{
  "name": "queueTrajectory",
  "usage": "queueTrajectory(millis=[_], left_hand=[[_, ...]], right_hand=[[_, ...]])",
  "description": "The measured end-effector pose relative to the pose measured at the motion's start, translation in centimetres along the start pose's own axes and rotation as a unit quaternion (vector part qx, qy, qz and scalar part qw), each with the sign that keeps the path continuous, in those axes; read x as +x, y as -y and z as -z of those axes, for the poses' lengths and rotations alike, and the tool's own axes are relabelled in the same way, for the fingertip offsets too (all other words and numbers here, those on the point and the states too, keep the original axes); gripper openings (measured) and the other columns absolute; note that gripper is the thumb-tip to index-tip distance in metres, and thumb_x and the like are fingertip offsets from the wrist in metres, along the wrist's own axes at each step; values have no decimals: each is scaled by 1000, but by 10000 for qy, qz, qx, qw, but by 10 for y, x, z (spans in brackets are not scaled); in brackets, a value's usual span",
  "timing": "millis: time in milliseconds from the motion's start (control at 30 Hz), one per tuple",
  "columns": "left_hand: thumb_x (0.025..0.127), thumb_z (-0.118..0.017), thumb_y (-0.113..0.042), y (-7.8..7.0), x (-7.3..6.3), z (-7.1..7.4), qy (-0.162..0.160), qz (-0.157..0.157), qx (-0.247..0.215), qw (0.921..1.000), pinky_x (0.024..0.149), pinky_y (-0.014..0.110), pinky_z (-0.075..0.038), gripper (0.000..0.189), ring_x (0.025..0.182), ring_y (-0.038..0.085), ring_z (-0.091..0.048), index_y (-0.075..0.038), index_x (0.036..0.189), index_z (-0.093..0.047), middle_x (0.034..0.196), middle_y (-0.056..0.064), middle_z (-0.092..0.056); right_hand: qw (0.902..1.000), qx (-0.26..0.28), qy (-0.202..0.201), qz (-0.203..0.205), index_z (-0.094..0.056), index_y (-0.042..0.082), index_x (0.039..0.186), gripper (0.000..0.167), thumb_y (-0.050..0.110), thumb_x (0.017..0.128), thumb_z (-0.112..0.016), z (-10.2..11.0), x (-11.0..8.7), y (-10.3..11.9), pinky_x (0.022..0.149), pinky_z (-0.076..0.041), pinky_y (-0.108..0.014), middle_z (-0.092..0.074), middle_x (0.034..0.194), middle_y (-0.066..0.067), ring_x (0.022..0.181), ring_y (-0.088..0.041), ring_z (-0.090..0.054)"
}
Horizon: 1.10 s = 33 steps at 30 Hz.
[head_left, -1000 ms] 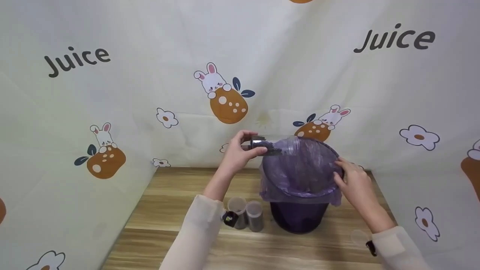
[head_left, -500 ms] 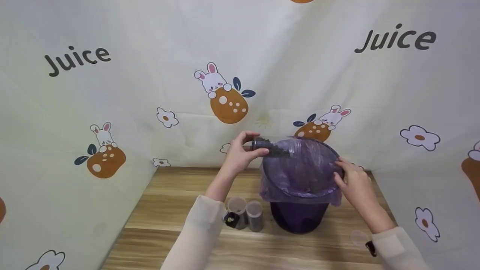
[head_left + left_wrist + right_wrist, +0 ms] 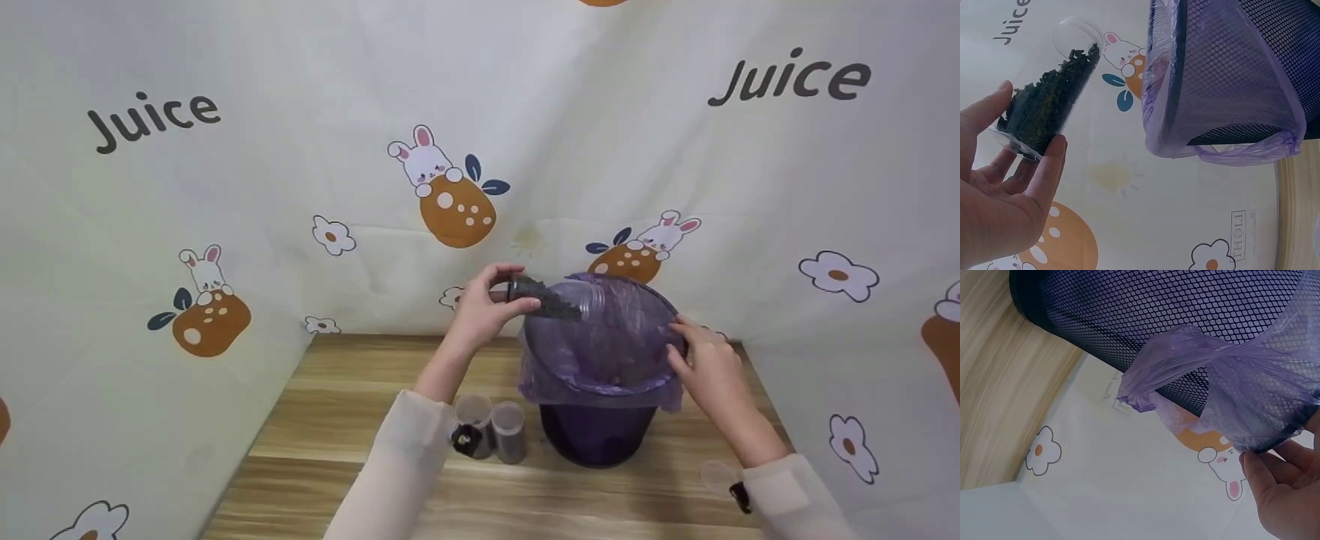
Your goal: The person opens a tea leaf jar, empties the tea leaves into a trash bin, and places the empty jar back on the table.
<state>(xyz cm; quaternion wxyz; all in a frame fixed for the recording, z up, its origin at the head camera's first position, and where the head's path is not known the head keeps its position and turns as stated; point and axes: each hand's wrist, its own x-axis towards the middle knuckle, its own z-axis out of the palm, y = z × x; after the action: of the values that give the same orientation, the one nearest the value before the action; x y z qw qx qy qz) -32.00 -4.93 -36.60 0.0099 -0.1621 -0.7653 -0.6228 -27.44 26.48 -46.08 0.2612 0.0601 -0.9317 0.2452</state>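
My left hand (image 3: 484,309) grips a clear plastic jar (image 3: 570,294) near its base. The jar lies tilted over the bin's left rim, its ridged mouth end lower and pointing right. Dark green dried leaves (image 3: 1050,104) are heaped along its lower side in the left wrist view. A purple plastic bag (image 3: 600,396) lines the dark mesh bin (image 3: 596,435) and is folded over its rim. My right hand (image 3: 709,364) pinches the right rim through the bag, thumb and fingers on either side. The bottom inside the bag is hidden.
Two more clear jars (image 3: 511,435) stand upright on the wooden table (image 3: 337,450), left of the bin; a black wrist device (image 3: 466,440) partly covers one. A clear round lid (image 3: 718,476) lies near the right sleeve. Printed cloth walls (image 3: 360,285) close in the back and sides.
The jar has tipped further, its mouth end dropping towards the bin, and the leaves have slid along towards the mouth. My right hand and the bin have stayed in place.
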Motion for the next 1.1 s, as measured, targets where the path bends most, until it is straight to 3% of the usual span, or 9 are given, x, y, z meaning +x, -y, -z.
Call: queueTrajectory(millis=[400, 1100], left_hand=[[85, -78, -9, -1, -2, -1, 9, -47, 93, 9999, 88, 30, -59, 53, 111, 33, -69, -4, 133, -58, 134, 19, -60], [85, -77, -8, -2, -2, -1, 78, -31, 106, 9999, 89, 30, -58, 56, 114, 34, -67, -5, 137, -57, 138, 18, -58]], right_hand=[[9997, 20, 190, -134, -64, -8, 122, 33, 7, 92, -62, 0, 1, 1, 99, -48, -62, -60, 135, -27, 122, -50, -56], [9998, 48, 137, -133, -65, -7, 122, 33, 7, 92, -63, 1, 0, 1, 100, -48, -62, -59, 135, -27, 122, -49, -56]])
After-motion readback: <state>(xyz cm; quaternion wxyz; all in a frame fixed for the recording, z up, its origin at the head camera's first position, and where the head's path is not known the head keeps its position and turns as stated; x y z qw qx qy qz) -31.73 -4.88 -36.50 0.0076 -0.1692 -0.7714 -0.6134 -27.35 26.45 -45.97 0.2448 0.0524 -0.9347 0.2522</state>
